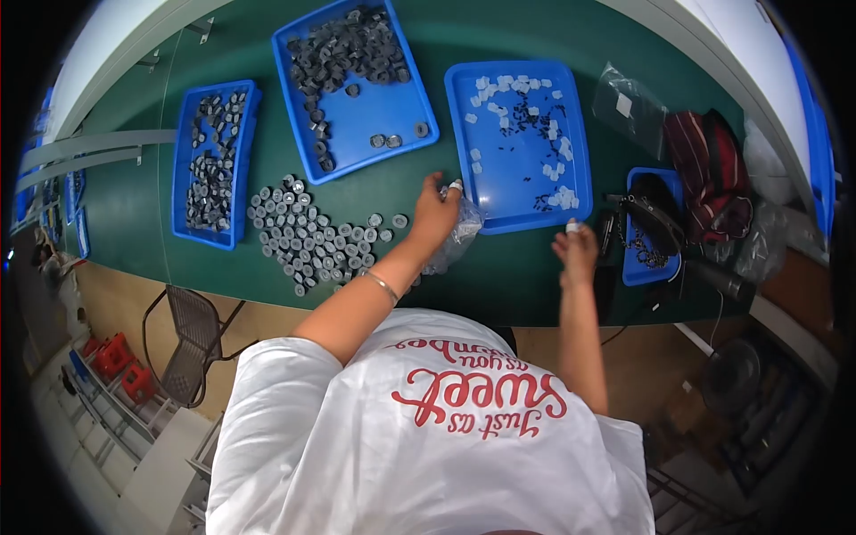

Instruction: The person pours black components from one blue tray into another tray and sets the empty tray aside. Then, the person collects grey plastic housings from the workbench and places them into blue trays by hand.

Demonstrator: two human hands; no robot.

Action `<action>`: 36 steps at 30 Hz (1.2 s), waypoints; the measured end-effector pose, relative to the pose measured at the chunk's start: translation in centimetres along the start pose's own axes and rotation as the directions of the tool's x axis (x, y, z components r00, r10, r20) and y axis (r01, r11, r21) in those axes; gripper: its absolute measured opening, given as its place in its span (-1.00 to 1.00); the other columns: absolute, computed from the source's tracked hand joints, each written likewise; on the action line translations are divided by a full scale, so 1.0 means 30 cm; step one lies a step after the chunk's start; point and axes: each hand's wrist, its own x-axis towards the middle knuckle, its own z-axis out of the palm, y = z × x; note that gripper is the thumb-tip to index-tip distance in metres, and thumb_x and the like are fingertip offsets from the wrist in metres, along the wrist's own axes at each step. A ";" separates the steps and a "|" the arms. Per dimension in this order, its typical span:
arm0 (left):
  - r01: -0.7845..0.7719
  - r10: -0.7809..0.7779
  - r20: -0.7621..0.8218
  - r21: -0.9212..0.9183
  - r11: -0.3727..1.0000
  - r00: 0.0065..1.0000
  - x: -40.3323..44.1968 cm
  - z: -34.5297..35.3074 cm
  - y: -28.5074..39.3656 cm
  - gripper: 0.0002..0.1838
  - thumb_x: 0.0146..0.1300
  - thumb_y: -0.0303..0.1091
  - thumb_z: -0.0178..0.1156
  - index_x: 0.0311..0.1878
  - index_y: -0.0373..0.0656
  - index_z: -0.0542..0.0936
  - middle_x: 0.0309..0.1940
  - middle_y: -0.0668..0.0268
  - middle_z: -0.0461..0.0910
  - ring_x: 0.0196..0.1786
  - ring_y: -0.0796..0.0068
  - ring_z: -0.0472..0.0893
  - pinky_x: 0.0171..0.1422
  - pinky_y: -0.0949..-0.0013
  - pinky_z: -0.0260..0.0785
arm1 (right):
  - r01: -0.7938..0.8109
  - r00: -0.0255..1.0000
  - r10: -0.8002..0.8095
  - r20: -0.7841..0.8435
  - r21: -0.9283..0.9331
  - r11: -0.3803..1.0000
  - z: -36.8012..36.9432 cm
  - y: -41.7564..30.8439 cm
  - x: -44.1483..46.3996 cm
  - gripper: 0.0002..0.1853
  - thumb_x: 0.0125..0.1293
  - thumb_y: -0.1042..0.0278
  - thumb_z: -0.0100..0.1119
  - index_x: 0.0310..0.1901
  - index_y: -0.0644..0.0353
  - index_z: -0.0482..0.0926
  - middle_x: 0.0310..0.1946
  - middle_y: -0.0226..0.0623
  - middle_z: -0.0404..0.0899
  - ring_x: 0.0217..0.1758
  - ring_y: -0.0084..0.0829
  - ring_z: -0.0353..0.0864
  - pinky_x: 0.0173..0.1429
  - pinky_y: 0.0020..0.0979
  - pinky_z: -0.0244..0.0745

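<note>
My left hand (435, 217) hovers over the green table beside a clear plastic bag (462, 230), its fingers apart. A white covering or small white piece shows at one fingertip; I cannot tell which. My right hand (578, 251) is just off the near right corner of a blue tray (517, 221), its fingers loosely bent and apart, with a similar white spot at a fingertip. White small plastic pieces (562, 198) and tiny black parts (533, 131) lie scattered in that tray. Left of my left hand, many round grey parts (308, 236) are spread on the table.
Two more blue trays, a larger tray (366, 159) and a narrow tray (178, 192), hold dark round parts. At the right are a small blue tray (644, 272) with a black pouch (655, 207), a striped dark red cloth (709, 174) and a flat clear bag (629, 109). A chair (192, 334) stands at the lower left.
</note>
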 end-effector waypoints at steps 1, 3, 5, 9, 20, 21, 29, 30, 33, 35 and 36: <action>-0.017 0.023 0.033 -0.172 0.985 0.999 -0.018 -0.017 0.006 -0.50 0.36 -0.16 0.13 0.21 -0.34 0.39 -0.14 0.04 0.60 -0.11 0.29 0.59 -0.02 0.34 0.43 | -0.117 0.992 0.121 -0.030 0.106 0.987 0.049 0.033 -0.030 -0.57 0.34 0.20 0.23 0.12 0.20 0.38 -0.08 -0.25 0.49 -0.25 -0.45 0.58 -0.23 -0.42 0.59; -0.017 0.038 0.056 -0.334 0.942 0.998 -0.063 -0.068 0.053 -0.61 0.40 -0.18 0.08 0.13 -0.29 0.48 -0.22 0.18 0.60 -0.21 0.43 0.57 -0.11 0.39 0.41 | -0.241 0.970 0.239 0.037 0.220 0.945 0.118 0.042 -0.082 -0.57 0.36 0.19 0.20 0.12 0.25 0.38 -0.06 -0.23 0.49 -0.21 -0.41 0.60 -0.19 -0.40 0.60; 0.105 0.005 0.218 -0.489 0.866 0.976 -0.130 -0.133 0.154 -0.70 0.47 -0.17 0.01 -0.03 -0.21 0.56 -0.25 0.31 0.56 -0.28 0.59 0.47 -0.18 0.46 0.37 | -0.334 0.942 0.326 0.077 0.238 0.912 0.156 0.037 -0.145 -0.56 0.36 0.19 0.19 0.14 0.26 0.37 -0.04 -0.21 0.49 -0.19 -0.40 0.61 -0.18 -0.41 0.59; 0.074 0.031 0.163 -0.600 0.796 0.986 -0.167 -0.151 0.212 -0.70 0.47 -0.13 0.02 -0.05 -0.16 0.57 -0.24 0.32 0.53 -0.24 0.59 0.47 -0.16 0.48 0.36 | 0.111 0.813 -0.117 0.570 0.045 0.993 0.225 -0.059 -0.313 -0.43 0.28 0.16 0.30 0.22 0.23 0.33 -0.02 -0.24 0.52 -0.10 -0.44 0.58 -0.09 -0.46 0.47; -0.668 0.668 -0.019 -0.046 0.743 0.744 -0.232 -0.173 0.215 -0.44 0.30 -0.23 0.21 0.32 -0.16 0.35 0.16 0.19 0.42 0.17 0.38 0.47 0.09 0.41 0.39 | 0.547 0.777 -0.506 0.374 -0.003 0.837 0.281 -0.298 -0.147 -0.70 0.34 0.42 0.19 0.09 0.18 0.54 -0.08 -0.37 0.61 -0.09 -0.66 0.54 -0.20 -0.56 0.49; -0.520 0.527 0.061 -0.103 0.848 0.848 -0.256 -0.235 0.181 -0.44 0.29 -0.22 0.22 0.32 -0.17 0.35 0.15 0.19 0.43 0.15 0.36 0.48 0.13 0.39 0.37 | 0.514 0.795 -0.486 0.362 0.022 0.858 0.283 -0.299 -0.088 -0.65 0.32 0.40 0.23 0.13 0.21 0.52 -0.04 -0.34 0.59 -0.04 -0.61 0.54 -0.14 -0.52 0.50; -0.254 0.433 -0.500 0.386 0.887 0.750 -0.349 -0.646 -0.405 -0.57 0.12 -0.41 0.25 0.09 -0.22 0.49 0.02 0.08 0.50 0.10 0.06 0.43 0.22 0.14 0.25 | 0.609 0.790 -0.598 0.137 -0.290 0.738 0.239 -0.135 -0.032 -0.24 0.14 0.33 0.44 0.32 0.32 0.26 0.25 -0.13 0.32 0.26 -0.30 0.37 0.30 -0.34 0.29; -0.148 0.388 -0.546 0.432 0.890 0.742 -0.365 -0.692 -0.453 -0.49 0.15 -0.35 0.26 0.18 -0.22 0.42 0.13 0.05 0.42 0.19 0.00 0.35 0.31 0.07 0.15 | 0.715 0.688 -0.690 0.222 -0.371 0.593 0.247 -0.109 -0.121 -0.21 0.11 0.28 0.47 0.33 0.28 0.26 0.25 -0.11 0.32 0.26 -0.30 0.37 0.30 -0.35 0.29; 0.027 0.336 -0.632 0.493 0.870 0.698 -0.368 -0.739 -0.630 -0.31 0.17 -0.24 0.28 0.34 -0.23 0.27 0.33 -0.03 0.21 0.37 -0.09 0.17 0.45 -0.01 -0.03 | 0.827 0.558 -0.420 0.716 -0.440 0.350 0.338 0.034 -0.336 -0.09 -0.02 0.13 0.53 0.34 0.19 0.25 0.35 -0.03 0.21 0.39 -0.15 0.25 0.41 -0.15 0.15; 0.056 0.290 -0.607 0.485 0.873 0.740 -0.363 -0.731 -0.719 -0.08 0.12 -0.08 0.33 0.45 -0.24 0.09 0.46 -0.10 -0.04 0.50 -0.18 -0.07 0.53 -0.11 -0.24 | 0.919 0.390 -0.303 0.870 -0.390 0.063 0.407 0.096 -0.470 -0.02 -0.12 0.00 0.54 0.34 0.15 0.26 0.40 0.01 0.13 0.49 -0.03 0.07 0.50 0.02 -0.06; 0.060 0.283 -0.608 0.481 0.875 0.742 -0.358 -0.723 -0.732 -0.08 0.12 -0.08 0.33 0.45 -0.24 0.09 0.46 -0.10 -0.04 0.50 -0.18 -0.07 0.53 -0.11 -0.24 | 0.937 0.332 -0.249 0.910 -0.348 -0.021 0.437 0.122 -0.504 0.03 -0.18 -0.09 0.54 0.34 0.13 0.27 0.42 0.03 0.09 0.53 0.04 -0.03 0.52 0.10 -0.18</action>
